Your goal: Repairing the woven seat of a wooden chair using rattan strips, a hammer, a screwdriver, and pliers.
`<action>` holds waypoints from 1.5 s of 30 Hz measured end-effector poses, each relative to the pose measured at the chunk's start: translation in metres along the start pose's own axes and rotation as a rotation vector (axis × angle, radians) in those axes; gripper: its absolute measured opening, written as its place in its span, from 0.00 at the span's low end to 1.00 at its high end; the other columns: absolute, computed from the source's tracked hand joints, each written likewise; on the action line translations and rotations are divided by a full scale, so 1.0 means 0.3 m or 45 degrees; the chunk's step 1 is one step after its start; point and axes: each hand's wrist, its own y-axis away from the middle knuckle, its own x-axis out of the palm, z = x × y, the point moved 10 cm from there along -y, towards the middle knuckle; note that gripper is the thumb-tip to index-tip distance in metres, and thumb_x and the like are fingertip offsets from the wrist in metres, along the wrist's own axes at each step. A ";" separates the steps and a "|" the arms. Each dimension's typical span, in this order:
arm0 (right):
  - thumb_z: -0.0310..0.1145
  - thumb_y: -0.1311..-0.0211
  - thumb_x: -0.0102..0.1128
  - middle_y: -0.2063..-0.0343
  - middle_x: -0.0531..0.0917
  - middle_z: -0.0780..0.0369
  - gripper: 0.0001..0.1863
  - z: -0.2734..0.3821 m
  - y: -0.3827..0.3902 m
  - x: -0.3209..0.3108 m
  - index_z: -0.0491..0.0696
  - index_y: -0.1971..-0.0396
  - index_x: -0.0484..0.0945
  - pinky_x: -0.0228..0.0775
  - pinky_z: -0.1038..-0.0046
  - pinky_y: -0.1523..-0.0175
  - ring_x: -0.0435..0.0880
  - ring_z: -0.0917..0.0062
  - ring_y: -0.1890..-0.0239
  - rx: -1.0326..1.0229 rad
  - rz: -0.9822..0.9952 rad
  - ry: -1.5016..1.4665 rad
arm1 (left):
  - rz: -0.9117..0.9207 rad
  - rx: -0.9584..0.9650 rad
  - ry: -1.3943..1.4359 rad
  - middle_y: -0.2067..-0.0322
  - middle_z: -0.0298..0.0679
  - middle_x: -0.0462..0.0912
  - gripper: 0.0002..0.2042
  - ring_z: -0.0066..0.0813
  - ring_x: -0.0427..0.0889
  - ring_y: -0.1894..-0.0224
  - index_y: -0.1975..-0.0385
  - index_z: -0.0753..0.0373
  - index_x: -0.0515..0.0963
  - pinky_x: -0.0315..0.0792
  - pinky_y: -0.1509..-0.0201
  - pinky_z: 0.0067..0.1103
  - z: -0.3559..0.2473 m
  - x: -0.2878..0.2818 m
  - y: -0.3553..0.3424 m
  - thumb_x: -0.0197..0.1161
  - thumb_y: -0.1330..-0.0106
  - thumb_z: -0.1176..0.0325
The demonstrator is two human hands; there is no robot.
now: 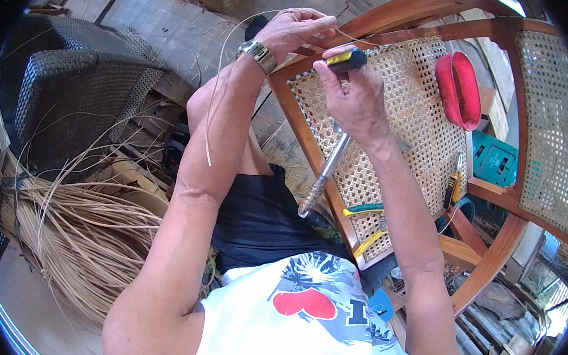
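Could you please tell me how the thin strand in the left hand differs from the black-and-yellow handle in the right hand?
The strand is long and thin; the handle is short and thick. The strand is pale tan, the handle black and yellow. The strand curves from the left hand, while the handle looks straight in the right hand. Both are held.

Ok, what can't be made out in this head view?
All in the head view:
Metal rod: whether it joins the black-yellow handle, hidden behind the right hand.
Strand: the stretch in the left hand, covered by its fingers.
Seat: a strip hidden behind the right forearm.
Cane bundle: its right end, hidden behind the left arm.
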 end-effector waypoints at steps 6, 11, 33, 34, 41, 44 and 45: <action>0.34 0.31 0.63 0.73 0.83 0.59 0.09 -0.079 -0.001 -0.019 0.44 0.62 0.77 0.79 0.66 0.64 0.87 0.68 0.69 0.434 0.013 -0.012 | -0.010 0.002 -0.015 0.55 0.38 0.87 0.21 0.29 0.88 0.55 0.52 0.57 0.81 0.81 0.52 0.28 0.007 -0.009 0.007 0.71 0.36 0.49; 0.38 0.29 0.63 0.75 0.83 0.61 0.11 0.030 -0.025 -0.045 0.45 0.60 0.79 0.77 0.71 0.66 0.84 0.76 0.72 0.203 0.064 -0.043 | -0.013 0.006 0.020 0.56 0.37 0.88 0.20 0.26 0.88 0.56 0.51 0.57 0.81 0.82 0.52 0.25 0.013 -0.009 0.008 0.72 0.36 0.52; 0.40 0.27 0.59 0.70 0.86 0.61 0.15 -0.214 0.049 -0.017 0.41 0.60 0.80 0.81 0.78 0.64 0.86 0.81 0.70 0.790 -0.217 -0.513 | 0.160 0.354 0.782 0.62 0.33 0.85 0.17 0.19 0.82 0.67 0.48 0.58 0.78 0.77 0.63 0.19 -0.170 -0.024 0.039 0.70 0.32 0.62; 0.42 0.28 0.60 0.71 0.86 0.62 0.16 -0.207 0.045 -0.020 0.41 0.62 0.80 0.80 0.78 0.65 0.86 0.82 0.71 0.766 -0.210 -0.482 | 0.160 0.355 0.783 0.62 0.33 0.85 0.17 0.19 0.82 0.67 0.48 0.58 0.78 0.77 0.63 0.19 -0.171 -0.026 0.040 0.70 0.32 0.62; 0.36 0.30 0.62 0.79 0.82 0.61 0.10 -0.074 0.021 0.003 0.44 0.63 0.78 0.74 0.68 0.70 0.83 0.72 0.77 0.412 -0.119 -0.069 | 0.076 0.388 0.760 0.64 0.32 0.85 0.11 0.18 0.82 0.66 0.53 0.58 0.80 0.77 0.62 0.19 -0.144 -0.068 0.016 0.65 0.28 0.60; 0.34 0.31 0.63 0.80 0.81 0.61 0.09 0.037 0.007 0.017 0.44 0.67 0.76 0.75 0.67 0.69 0.83 0.68 0.78 0.018 -0.131 0.001 | 0.031 0.389 0.754 0.63 0.32 0.86 0.10 0.18 0.82 0.64 0.53 0.58 0.80 0.77 0.61 0.19 -0.132 -0.074 0.002 0.65 0.28 0.62; 0.32 0.33 0.63 0.78 0.80 0.60 0.08 0.077 0.009 0.030 0.44 0.67 0.75 0.76 0.67 0.68 0.84 0.66 0.75 -0.125 -0.103 0.105 | 0.013 0.382 0.761 0.62 0.32 0.86 0.10 0.18 0.81 0.64 0.52 0.58 0.81 0.76 0.61 0.19 -0.129 -0.076 -0.001 0.65 0.28 0.63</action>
